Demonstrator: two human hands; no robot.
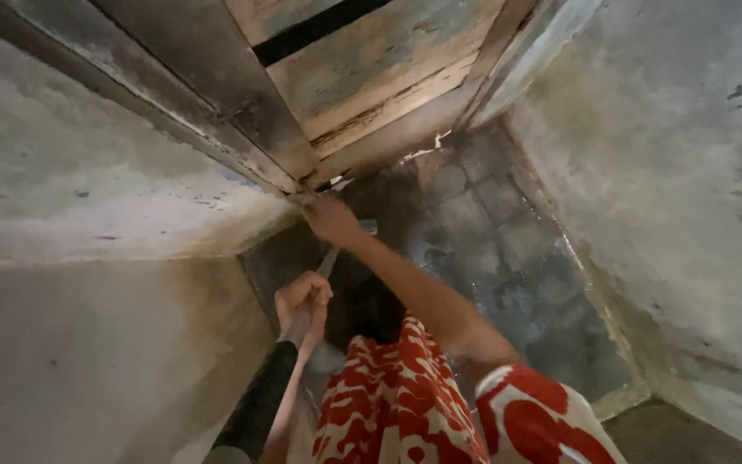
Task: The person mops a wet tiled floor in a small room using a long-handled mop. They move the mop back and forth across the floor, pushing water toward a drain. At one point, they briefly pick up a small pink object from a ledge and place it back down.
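- Both hands grip a long stick (319, 279): left hand (302, 301) low, right hand (331, 221) higher, near the door (371, 69).
- The floor (508, 275) past the hands looks wet, so feet might slip.
- The stick's far end could catch on the door corner and jerk.

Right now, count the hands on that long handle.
2. The left hand grips the handle low down; the right hand holds it farther along, near the door.

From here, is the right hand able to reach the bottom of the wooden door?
Probably yes. The right hand is stretched far forward along the long handle, close to the foot of the wooden door, and nothing stands between them. The left hand grips the handle further back.
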